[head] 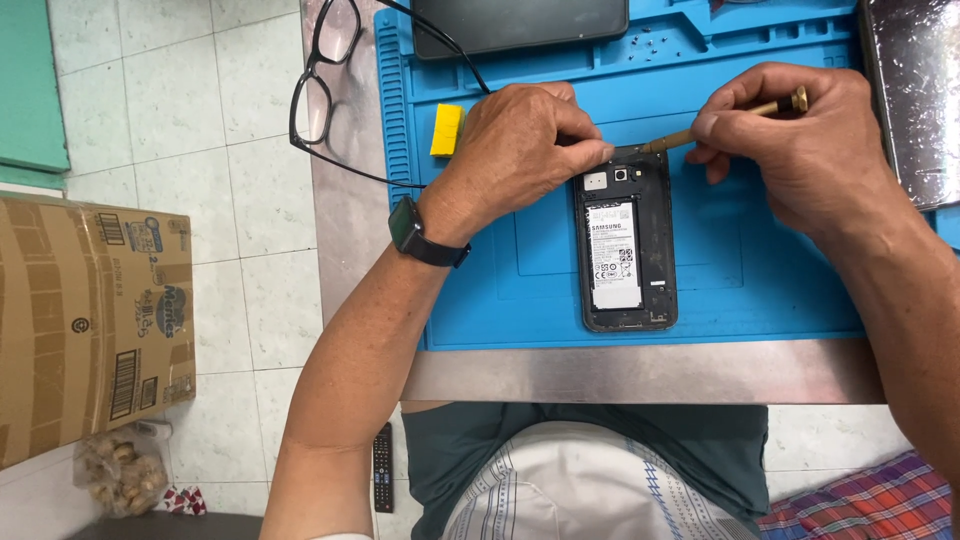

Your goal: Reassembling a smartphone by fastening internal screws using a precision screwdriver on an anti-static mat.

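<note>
Head cam looks straight down at a blue repair mat (760, 260) on a metal table (640, 375). An opened phone (626, 250) with its back cover off lies near the middle of the mat, white-labelled battery (614, 255) showing. Left hand (520, 135), black smartwatch (412, 230) on the wrist, has its fingers curled down on the phone's top edge, pinning it in place. Right hand (790, 130) pinches a small brass-handled screwdriver (730, 122) between thumb and fingers, tip resting at the phone's top right corner, right beside the left fingertips. Black-framed glasses (325, 80) sit at the mat's left edge, a yellow block (447, 130) just by the left hand, another dark phone (520, 22) up top. Cardboard box (90, 320) stands on the tiled floor.
</note>
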